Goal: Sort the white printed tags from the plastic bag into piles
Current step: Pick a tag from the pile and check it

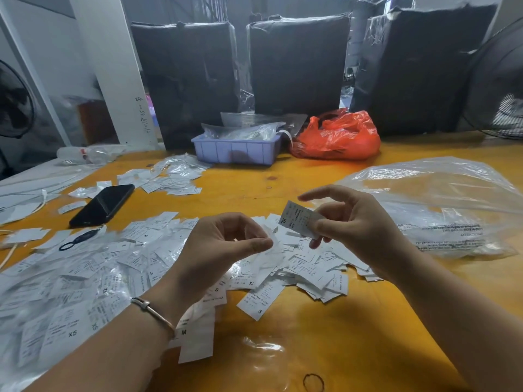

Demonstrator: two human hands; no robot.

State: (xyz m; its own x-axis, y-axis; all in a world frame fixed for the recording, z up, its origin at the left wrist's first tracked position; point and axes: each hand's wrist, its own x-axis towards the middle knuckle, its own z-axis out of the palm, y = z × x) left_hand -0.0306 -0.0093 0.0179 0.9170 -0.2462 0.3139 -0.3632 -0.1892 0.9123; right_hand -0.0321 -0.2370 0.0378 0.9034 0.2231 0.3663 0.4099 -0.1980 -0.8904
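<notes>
Right hand [351, 222] pinches XL tag [300, 222], long axis tilted, XL end lower-left; left hand [223, 244] pinches blurred white tag [271, 250].

Both forearms are reaching in from the bottom edge, bare; the left hand [223, 244] is hovering palm-inward, thumb and forefinger pinching together, wrist wearing a thin bangle [152, 309]; the right hand [351, 219] is sitting higher, thumb and middle fingers gripping a tag [297, 219], forefinger stretching out straight to the left.
</notes>
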